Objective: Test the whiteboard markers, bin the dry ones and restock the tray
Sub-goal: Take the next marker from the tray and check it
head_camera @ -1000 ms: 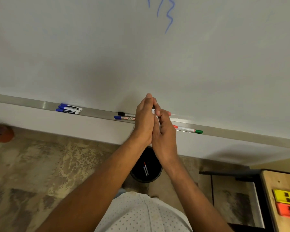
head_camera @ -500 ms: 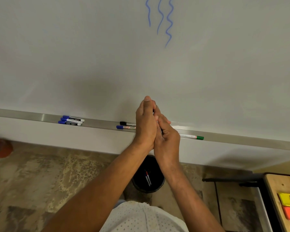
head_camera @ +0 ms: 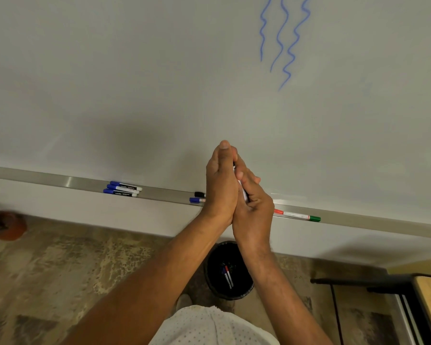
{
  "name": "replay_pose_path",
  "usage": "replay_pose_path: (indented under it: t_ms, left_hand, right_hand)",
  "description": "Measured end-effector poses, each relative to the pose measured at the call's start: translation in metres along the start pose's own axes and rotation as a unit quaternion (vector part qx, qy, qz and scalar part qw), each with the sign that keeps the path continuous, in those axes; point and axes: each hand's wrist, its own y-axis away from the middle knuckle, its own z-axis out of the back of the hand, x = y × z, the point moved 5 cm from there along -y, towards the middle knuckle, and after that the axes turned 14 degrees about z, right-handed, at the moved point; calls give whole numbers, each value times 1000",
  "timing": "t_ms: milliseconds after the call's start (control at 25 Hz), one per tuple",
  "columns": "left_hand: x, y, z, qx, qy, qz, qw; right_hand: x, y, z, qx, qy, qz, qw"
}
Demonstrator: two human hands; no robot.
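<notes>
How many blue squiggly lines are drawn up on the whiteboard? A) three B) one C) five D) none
A, three: three wavy blue lines run side by side down the upper part of the whiteboard, above the person's hands.

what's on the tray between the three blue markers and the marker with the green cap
In the head view, a black-capped marker and a blue-capped marker, then both hands, left hand and right hand, clasping a marker and hiding that stretch of tray.
</notes>
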Motion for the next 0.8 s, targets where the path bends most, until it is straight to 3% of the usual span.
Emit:
replay_pose_path:
  t_ms: [160,360,600,800]
  left_hand:
    - [-10,-4,8,34,51,28,998]
    - [-24,-13,15,124,34,94,987]
    - [-28,-5,13,132,-63,70,987]
    - [-25,-1,12,120,-20,51,991]
  right_hand:
    - [10,-4,-14,-1,4,3,1000]
    - [23,-19,-21,78,62,14,995]
    - [19,-28,-25,104,40,-22,993]
    - [27,-24,-26,82,76,0,994]
